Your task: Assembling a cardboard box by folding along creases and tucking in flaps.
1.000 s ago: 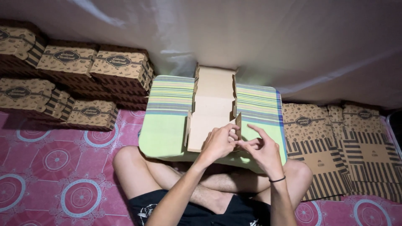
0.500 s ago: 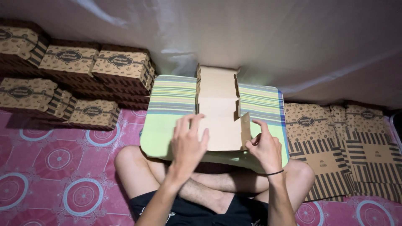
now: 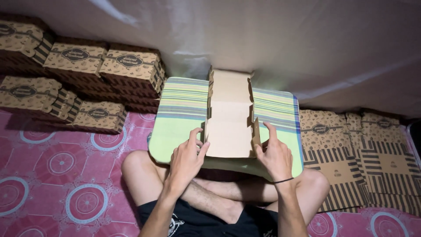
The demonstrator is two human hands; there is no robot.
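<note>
Bare arms and crossed bare legs; black shorts with a small white print, a thin black band circling the right wrist.

The cardboard blank lies lengthwise on the lap board, which rests across the crossed legs; left hand sits at its near left edge, right hand at its near right edge; folded boxes stack far left, flat blanks lie right on the mat
</note>
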